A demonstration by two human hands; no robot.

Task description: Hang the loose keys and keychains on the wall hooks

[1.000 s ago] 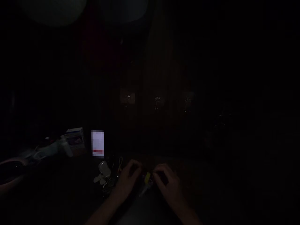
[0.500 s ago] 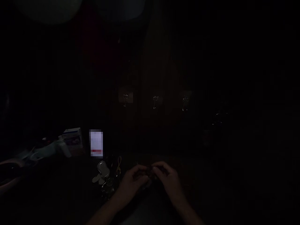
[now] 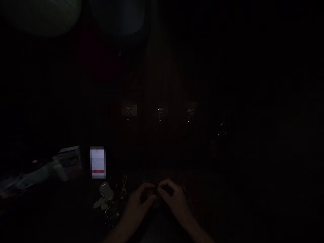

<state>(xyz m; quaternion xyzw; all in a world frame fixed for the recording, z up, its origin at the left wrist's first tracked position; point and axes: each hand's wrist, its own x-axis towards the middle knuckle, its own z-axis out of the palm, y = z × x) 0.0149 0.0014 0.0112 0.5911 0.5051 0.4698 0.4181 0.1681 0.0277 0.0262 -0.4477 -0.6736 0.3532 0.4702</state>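
Note:
The scene is very dark. My left hand is curled, thumb and fingers closing around something small and dark that I cannot make out. Facing it, my right hand pinches with thumb and forefinger at the same spot, and the fingertips of both hands nearly meet. Just left of my left hand lies a bunch of keys, with a pale rounded tag above it. A yellowish cord loop lies close to my left fingers.
A blurred-out bright rectangle stands behind the tag. Left of it are a box and a pale tube-like item. Three metal hooks line the surface behind. Large rounded pale shapes loom at the upper left.
The whole view has shifted, so most things appear further left and a little lower. Both hands stay together, with the right thumb and forefinger now closed into a rounder pinch.

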